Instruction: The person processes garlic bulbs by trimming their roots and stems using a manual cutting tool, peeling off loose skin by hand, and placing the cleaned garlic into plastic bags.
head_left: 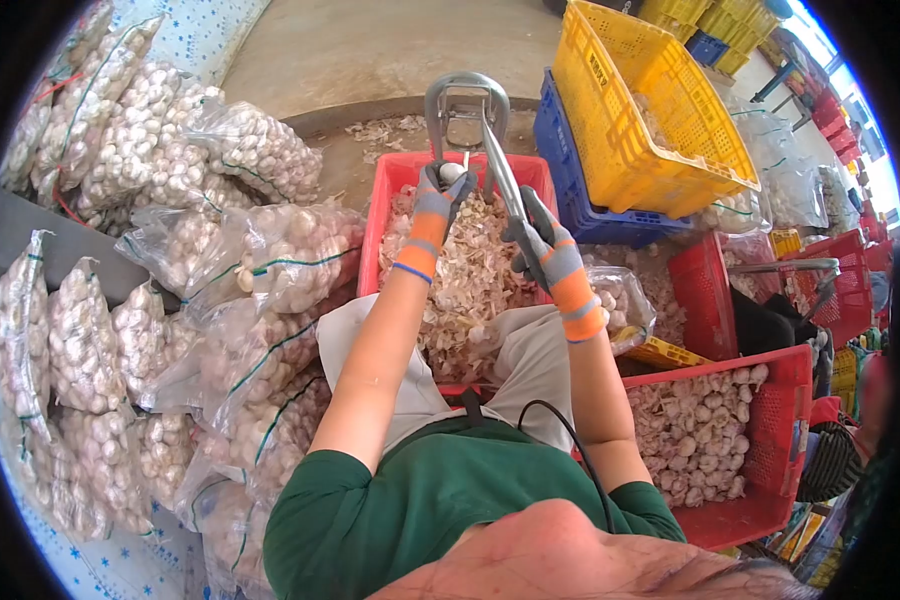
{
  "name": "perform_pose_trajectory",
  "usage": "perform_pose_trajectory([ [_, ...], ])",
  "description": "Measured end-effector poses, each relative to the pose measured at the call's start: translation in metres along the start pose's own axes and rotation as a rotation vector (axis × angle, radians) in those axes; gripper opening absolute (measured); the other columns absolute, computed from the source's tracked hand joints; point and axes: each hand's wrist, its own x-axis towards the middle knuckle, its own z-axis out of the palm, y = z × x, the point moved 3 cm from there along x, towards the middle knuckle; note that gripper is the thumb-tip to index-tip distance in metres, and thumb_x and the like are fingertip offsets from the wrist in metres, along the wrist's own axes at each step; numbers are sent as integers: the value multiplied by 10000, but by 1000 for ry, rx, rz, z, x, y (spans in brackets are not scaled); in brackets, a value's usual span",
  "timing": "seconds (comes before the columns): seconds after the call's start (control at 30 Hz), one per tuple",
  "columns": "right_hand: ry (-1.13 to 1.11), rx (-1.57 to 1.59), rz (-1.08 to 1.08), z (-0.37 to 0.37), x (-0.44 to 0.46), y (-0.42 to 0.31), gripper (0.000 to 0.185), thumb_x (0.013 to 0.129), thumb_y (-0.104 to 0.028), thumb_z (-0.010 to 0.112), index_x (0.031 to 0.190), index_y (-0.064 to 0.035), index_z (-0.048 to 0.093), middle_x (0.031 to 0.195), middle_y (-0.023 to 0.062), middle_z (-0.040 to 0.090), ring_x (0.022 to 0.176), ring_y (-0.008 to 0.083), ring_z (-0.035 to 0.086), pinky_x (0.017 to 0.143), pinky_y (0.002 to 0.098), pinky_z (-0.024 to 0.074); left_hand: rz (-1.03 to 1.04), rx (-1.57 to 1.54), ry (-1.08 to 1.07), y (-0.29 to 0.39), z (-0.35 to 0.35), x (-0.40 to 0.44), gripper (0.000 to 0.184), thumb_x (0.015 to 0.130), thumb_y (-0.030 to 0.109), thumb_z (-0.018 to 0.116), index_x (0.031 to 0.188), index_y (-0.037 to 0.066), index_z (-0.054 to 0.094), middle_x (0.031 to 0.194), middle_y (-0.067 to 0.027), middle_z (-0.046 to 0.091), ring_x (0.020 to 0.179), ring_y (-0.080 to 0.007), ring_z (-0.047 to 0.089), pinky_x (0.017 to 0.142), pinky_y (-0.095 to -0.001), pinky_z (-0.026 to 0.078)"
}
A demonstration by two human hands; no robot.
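My left hand (444,196), in a grey and orange glove, holds a garlic bulb (452,173) by the base of a metal cutting tool (497,165). Gloved the same way, my right hand (545,240) is wrapped round the tool's long handle, which slants down from the curved metal frame (467,80). Below both hands lies a red crate (381,190) with loose garlic skins and stem scraps (460,290), between my knees.
Net and plastic bags of garlic (300,255) are piled at left. A red crate of bulbs (782,420) stands at lower right. A yellow crate (660,130) rests on a blue crate (562,165) at upper right. Part of another person (838,455) shows at the right edge.
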Motion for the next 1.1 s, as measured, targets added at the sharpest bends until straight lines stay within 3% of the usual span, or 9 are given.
perform_pose_trajectory([
  [0.07,-10,-79,29,-4,1,10,515,907,-151,513,1382,-92,323,891,39,600,543,46,489,443,198,414,13,-16,-11,-5,-4,3,348,783,-30,640,1076,4,455,920,-95,595,780,-176,628,635,-259,549],
  [0.17,-10,-95,-27,-7,4,31,544,901,-166,523,1399,-223,311,847,-11,620,578,63,512,481,222,424,41,50,4,-5,-6,2,361,773,27,681,1065,13,471,894,-75,606,750,-149,624,602,-249,537],
  [0.37,43,-276,12,-5,4,48,542,910,-147,493,1403,-257,297,803,-27,588,575,47,467,521,222,421,47,223,0,-7,-13,9,403,745,89,730,1061,22,490,880,-54,605,718,-122,609,594,-235,527],
  [0.57,175,-678,-180,-9,21,84,550,893,-164,508,1387,-291,303,898,161,634,738,294,626,654,366,475,-4,80,-21,-5,-9,-1,444,747,97,727,1110,64,474,943,-46,585,787,-136,600,655,-248,525],
  [0.67,191,-611,-216,-10,33,104,545,891,-195,507,1385,-296,300,980,219,602,876,389,587,734,413,464,-95,-24,-32,-5,-5,-11,437,763,89,708,1128,96,469,1011,-43,564,871,-148,589,722,-270,521],
  [0.87,194,-696,-126,-16,48,117,547,887,-212,513,1382,-309,303,1119,214,558,962,387,562,826,429,438,-91,-119,-141,-2,-5,-30,418,792,40,652,1163,102,469,1049,-52,555,925,-171,584,787,-308,517],
  [0.97,272,-854,-28,-16,42,117,552,867,-217,553,1375,-215,336,1196,220,501,1006,399,533,871,441,419,-63,-99,-161,1,-6,-44,414,784,-7,627,1160,83,478,1062,-80,558,946,-197,583,794,-316,527],
  [1.07,542,-843,-577,-13,19,89,558,840,-233,598,1329,-84,375,1239,225,454,1030,377,530,900,447,405,-206,-283,-203,5,-4,-54,398,768,-59,594,1136,49,487,1106,-136,542,969,-250,577,811,-355,540],
  [1.1,442,-564,-544,-13,19,95,542,831,-222,616,1294,-47,394,1204,195,488,1007,318,548,882,411,421,-146,-140,-288,-8,-4,-57,421,764,-21,620,1155,46,479,1129,-136,535,995,-258,568,833,-364,524],
])
